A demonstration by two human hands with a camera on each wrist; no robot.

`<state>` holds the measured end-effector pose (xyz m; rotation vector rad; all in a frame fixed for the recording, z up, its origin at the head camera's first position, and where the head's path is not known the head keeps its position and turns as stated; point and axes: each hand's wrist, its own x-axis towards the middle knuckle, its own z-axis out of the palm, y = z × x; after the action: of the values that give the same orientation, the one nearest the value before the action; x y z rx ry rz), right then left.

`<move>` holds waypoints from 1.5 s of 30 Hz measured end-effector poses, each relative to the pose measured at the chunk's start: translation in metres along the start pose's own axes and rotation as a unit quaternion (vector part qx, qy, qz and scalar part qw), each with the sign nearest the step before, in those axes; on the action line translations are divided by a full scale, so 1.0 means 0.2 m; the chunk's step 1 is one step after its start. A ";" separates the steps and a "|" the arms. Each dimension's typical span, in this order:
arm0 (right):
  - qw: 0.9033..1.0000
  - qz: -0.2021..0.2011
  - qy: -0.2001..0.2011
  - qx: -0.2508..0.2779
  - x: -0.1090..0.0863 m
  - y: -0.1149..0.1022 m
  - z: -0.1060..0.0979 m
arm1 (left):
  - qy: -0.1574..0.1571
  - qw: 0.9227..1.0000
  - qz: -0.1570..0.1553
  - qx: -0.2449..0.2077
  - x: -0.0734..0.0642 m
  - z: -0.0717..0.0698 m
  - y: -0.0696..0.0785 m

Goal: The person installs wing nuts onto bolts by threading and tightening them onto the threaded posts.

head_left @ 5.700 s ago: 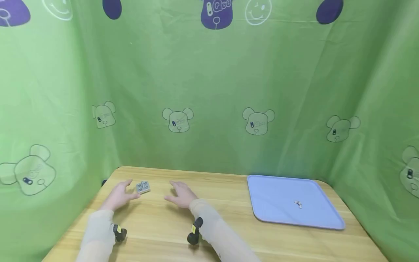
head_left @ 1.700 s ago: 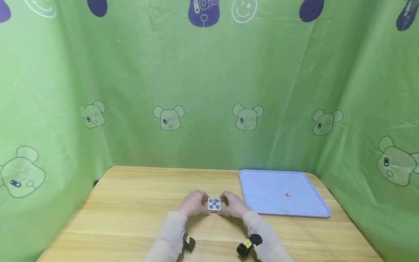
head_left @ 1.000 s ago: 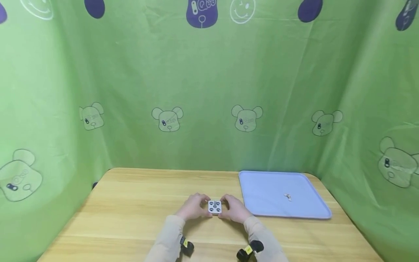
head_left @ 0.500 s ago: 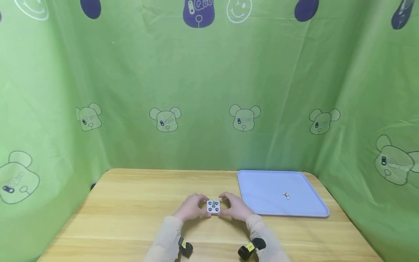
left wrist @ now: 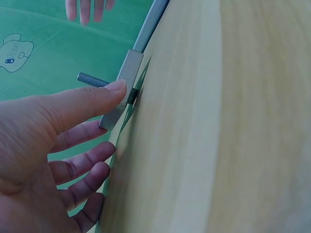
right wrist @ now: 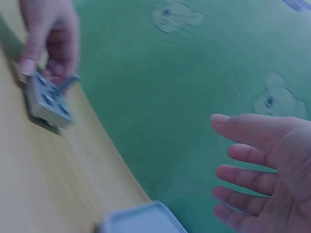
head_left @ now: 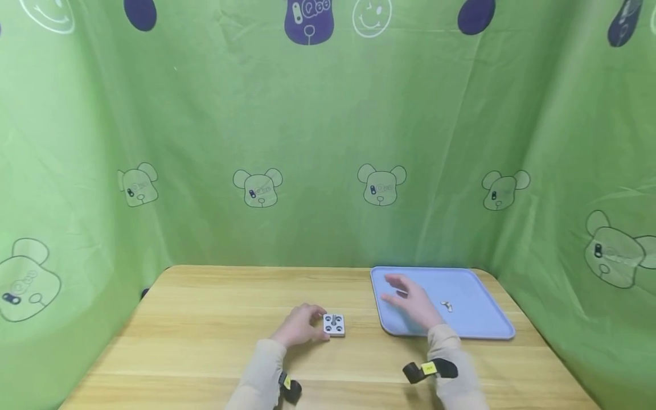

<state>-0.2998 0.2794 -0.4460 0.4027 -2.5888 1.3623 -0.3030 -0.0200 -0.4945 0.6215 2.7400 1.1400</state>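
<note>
My left hand (head_left: 298, 327) pinches a square metal block (head_left: 334, 330) by its left side, thumb at the near edge and fingers at the far edge. Several round recesses mark the block's top, and a threaded stud (left wrist: 92, 80) stands up from its middle. In the left wrist view the block rests at the wooden table, its lower side partly hidden by the thumb. My right hand (head_left: 414, 300) is off the block, over the left part of the blue tray (head_left: 482, 319), with its fingers loosely spread and holding nothing. Small light metal-looking pieces (head_left: 447, 307) lie on the tray to its right.
The wooden table (head_left: 215, 319) stands against green curtains (head_left: 318, 233) at the back and both sides. The tray takes up the table's right rear part. Each wrist carries a black camera mount (head_left: 427, 369).
Both hands first stood at the left by the block, then brought it to the middle of the table. Within the last half second my right hand has let go and moved right over the tray.
</note>
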 end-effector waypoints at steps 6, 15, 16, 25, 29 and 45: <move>0.997 0.025 0.068 -0.010 -0.03 0.07 -0.16 | -0.003 1.000 -0.002 -0.008 -0.01 -0.01 0.00; 0.977 0.105 0.184 -0.010 -0.09 0.24 -0.30 | -0.007 1.000 -0.003 -0.015 -0.01 -0.01 0.00; 0.973 0.121 0.199 -0.008 -0.10 0.25 -0.31 | -0.007 1.000 -0.002 -0.015 -0.01 -0.01 0.00; 0.941 0.206 0.267 -0.028 -0.13 0.40 -0.30 | -0.006 1.000 -0.004 -0.011 -0.01 -0.01 0.00; 0.937 0.224 0.261 -0.061 -0.14 0.46 -0.27 | -0.005 1.000 -0.006 -0.011 -0.01 -0.01 0.00; 0.910 0.259 0.263 -0.189 -0.14 0.51 -0.22 | -0.002 1.000 -0.005 -0.007 -0.01 -0.01 0.00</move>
<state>-0.3049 0.3752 -0.5085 -0.6671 -2.4623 0.8659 -0.3023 -0.0218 -0.4920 0.6066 2.7265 1.1523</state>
